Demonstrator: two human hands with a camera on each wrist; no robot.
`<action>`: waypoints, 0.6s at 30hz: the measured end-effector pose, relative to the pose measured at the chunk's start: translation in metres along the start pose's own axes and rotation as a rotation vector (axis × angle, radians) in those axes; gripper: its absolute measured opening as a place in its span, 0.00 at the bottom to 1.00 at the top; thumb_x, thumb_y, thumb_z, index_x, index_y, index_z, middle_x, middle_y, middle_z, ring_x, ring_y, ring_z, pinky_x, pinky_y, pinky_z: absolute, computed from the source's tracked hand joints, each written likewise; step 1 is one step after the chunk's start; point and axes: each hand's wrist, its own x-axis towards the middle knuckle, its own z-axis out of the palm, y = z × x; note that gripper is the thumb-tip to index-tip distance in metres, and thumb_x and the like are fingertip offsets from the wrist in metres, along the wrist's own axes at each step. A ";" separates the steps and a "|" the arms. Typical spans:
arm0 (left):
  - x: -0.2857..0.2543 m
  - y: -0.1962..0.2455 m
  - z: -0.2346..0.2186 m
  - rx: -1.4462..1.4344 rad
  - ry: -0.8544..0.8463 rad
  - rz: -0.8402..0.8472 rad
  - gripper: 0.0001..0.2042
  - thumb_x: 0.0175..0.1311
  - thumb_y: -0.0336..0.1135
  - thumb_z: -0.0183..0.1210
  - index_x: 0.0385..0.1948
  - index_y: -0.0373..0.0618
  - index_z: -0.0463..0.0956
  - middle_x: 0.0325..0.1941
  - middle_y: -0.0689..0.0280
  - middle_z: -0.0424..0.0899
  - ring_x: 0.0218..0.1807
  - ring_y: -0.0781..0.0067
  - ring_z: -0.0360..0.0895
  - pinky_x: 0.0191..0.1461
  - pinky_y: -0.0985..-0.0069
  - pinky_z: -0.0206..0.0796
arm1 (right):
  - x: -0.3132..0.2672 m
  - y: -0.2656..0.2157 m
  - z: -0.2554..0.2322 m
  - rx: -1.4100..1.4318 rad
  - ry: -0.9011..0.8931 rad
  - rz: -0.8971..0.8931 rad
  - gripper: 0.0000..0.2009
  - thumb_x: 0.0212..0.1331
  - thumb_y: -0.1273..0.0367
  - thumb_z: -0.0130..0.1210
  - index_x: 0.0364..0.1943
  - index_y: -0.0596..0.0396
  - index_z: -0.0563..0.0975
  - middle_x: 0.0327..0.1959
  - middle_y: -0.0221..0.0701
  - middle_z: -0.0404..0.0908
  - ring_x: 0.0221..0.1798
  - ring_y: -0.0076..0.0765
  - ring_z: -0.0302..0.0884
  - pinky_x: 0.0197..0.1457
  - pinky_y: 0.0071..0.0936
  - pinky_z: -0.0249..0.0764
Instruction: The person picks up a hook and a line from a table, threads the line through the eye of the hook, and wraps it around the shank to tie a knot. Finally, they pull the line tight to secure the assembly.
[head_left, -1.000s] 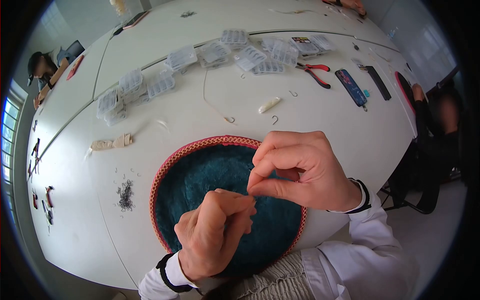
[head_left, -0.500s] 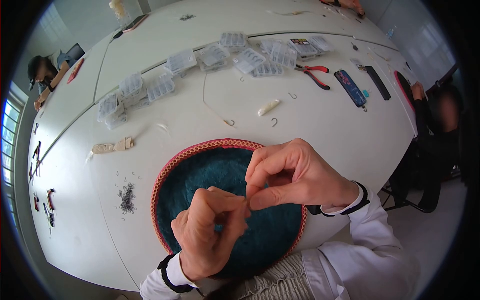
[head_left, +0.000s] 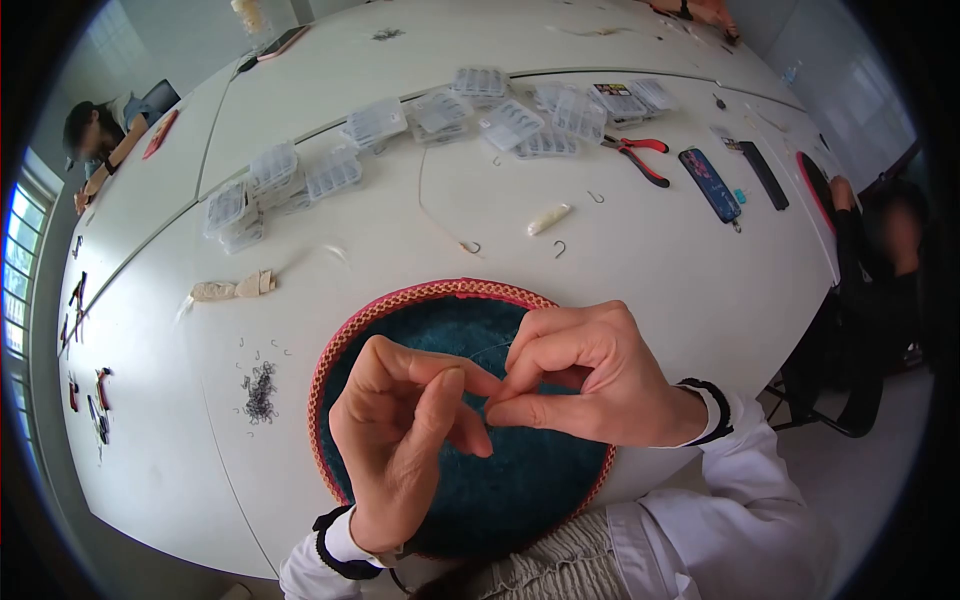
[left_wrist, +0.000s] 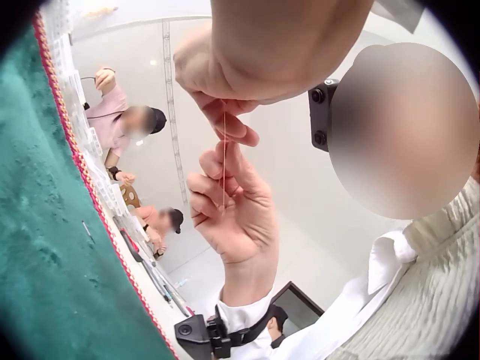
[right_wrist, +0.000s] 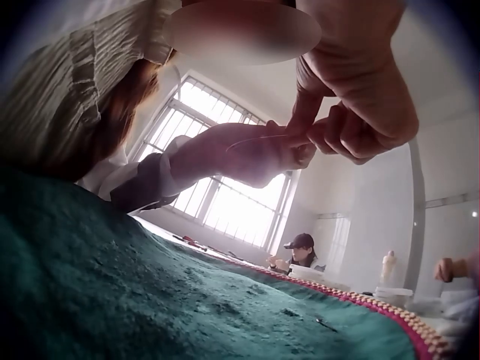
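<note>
white table [head_left: 690, 270], widest thing here. on it, nearest the person, a round green pad [head_left: 540, 475] with a braided red-and-tan rim. beyond the pad, a curved row of clear plastic boxes [head_left: 375, 122], some stacked. over the pad, left hand [head_left: 395, 440] and right hand [head_left: 595, 375], fingertips meeting: right pinches with thumb and forefinger; left has its thumb bent against the forefinger, closed on the thread. red-and-black pliers [head_left: 640, 160] lie just beside the boxes, a patterned blue case [head_left: 710, 185] near them. left of the pad, a beige wrapped bundle [head_left: 232, 289], then a pile of small dark hooks [head_left: 260, 393]. finest: pale thread [left_wrist: 224, 161], running between the hands; its ends, possibly tucked in the fingers, are too small to make out.
</note>
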 end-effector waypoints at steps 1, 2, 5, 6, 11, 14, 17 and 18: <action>0.001 -0.002 -0.002 0.000 0.000 0.002 0.04 0.63 0.24 0.48 0.29 0.36 0.62 0.29 0.55 0.79 0.20 0.79 0.74 0.23 0.85 0.68 | 0.001 0.000 -0.001 -0.049 -0.015 0.012 0.04 0.41 0.75 0.66 0.21 0.57 0.80 0.23 0.25 0.75 0.21 0.13 0.64 0.21 0.13 0.54; 0.001 -0.006 -0.004 -0.047 -0.032 -0.010 0.05 0.63 0.25 0.48 0.30 0.36 0.62 0.28 0.56 0.78 0.19 0.79 0.73 0.23 0.85 0.67 | 0.002 0.001 -0.001 -0.097 -0.031 0.023 0.05 0.40 0.75 0.66 0.21 0.56 0.80 0.23 0.25 0.75 0.20 0.13 0.63 0.20 0.13 0.54; 0.002 -0.007 -0.004 -0.092 -0.051 -0.007 0.05 0.64 0.25 0.47 0.30 0.36 0.61 0.26 0.58 0.76 0.19 0.80 0.73 0.23 0.85 0.66 | 0.005 0.002 -0.007 -0.123 -0.099 -0.004 0.08 0.39 0.74 0.66 0.26 0.55 0.80 0.25 0.24 0.74 0.18 0.12 0.59 0.20 0.13 0.54; 0.002 -0.007 -0.003 -0.091 -0.041 0.004 0.04 0.63 0.24 0.47 0.30 0.36 0.61 0.25 0.59 0.75 0.19 0.80 0.73 0.23 0.85 0.66 | 0.005 -0.002 -0.009 -0.123 -0.100 -0.004 0.08 0.39 0.74 0.66 0.26 0.55 0.80 0.25 0.24 0.74 0.18 0.12 0.59 0.20 0.13 0.54; -0.001 -0.003 -0.001 0.004 -0.067 0.054 0.03 0.63 0.22 0.46 0.31 0.35 0.61 0.25 0.59 0.75 0.20 0.79 0.73 0.24 0.85 0.67 | 0.004 -0.012 -0.013 -0.206 0.175 -0.167 0.13 0.40 0.71 0.66 0.33 0.52 0.79 0.28 0.26 0.75 0.19 0.17 0.62 0.21 0.14 0.61; -0.002 -0.003 0.000 0.034 -0.106 0.065 0.03 0.62 0.21 0.46 0.31 0.35 0.61 0.26 0.59 0.75 0.21 0.78 0.74 0.25 0.84 0.68 | 0.003 -0.009 -0.007 -0.287 0.213 -0.265 0.12 0.40 0.73 0.65 0.32 0.53 0.80 0.29 0.26 0.75 0.19 0.16 0.63 0.20 0.13 0.59; -0.004 -0.002 0.002 0.036 -0.120 0.055 0.03 0.62 0.21 0.46 0.31 0.35 0.61 0.26 0.58 0.75 0.21 0.77 0.75 0.26 0.84 0.69 | 0.002 -0.001 -0.007 -0.336 0.195 -0.347 0.09 0.39 0.76 0.65 0.29 0.55 0.80 0.29 0.28 0.75 0.20 0.15 0.66 0.19 0.13 0.59; -0.004 -0.002 0.002 0.016 -0.121 0.036 0.02 0.62 0.20 0.45 0.31 0.35 0.61 0.26 0.58 0.75 0.22 0.76 0.76 0.26 0.83 0.70 | 0.002 0.001 -0.007 -0.373 0.185 -0.396 0.08 0.39 0.76 0.64 0.28 0.55 0.81 0.28 0.28 0.76 0.20 0.16 0.69 0.19 0.14 0.62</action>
